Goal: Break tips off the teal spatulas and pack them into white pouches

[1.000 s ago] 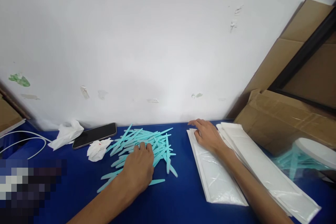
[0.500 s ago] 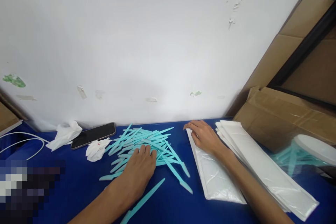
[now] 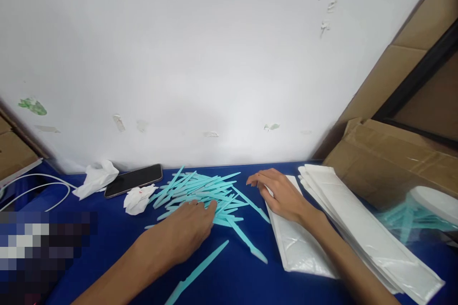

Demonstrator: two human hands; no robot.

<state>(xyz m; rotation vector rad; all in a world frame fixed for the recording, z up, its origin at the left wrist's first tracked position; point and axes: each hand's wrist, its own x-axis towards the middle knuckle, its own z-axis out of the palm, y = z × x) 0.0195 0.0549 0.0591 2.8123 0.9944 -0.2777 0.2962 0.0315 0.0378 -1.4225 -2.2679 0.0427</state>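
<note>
Several turquoise eyebrow razors (image 3: 203, 186) lie in a loose, crisscrossed heap on the blue table. My left hand (image 3: 188, 231) rests over the near side of the heap, its fingertips bent down and hidden, so any grip there is out of sight. A single razor (image 3: 200, 269) lies apart, nearer to me. My right hand (image 3: 281, 195) is over the top end of a white padded envelope (image 3: 298, 243), with the fingers loosely curved, the thumb apart and nothing visible in them.
More white envelopes (image 3: 365, 228) are stacked at the right. Beyond them stands a clear container (image 3: 417, 214) of turquoise razors, with cardboard boxes (image 3: 397, 152) behind. A phone (image 3: 134, 180), crumpled tissues (image 3: 138, 198) and a white cable (image 3: 66, 183) lie left. A white wall (image 3: 214, 66) backs the table.
My right hand has shifted left towards the heap, uncovering more of the envelope's top end. My left hand has turned flatter over the razors, and a few have shifted. The view has moved slightly.
</note>
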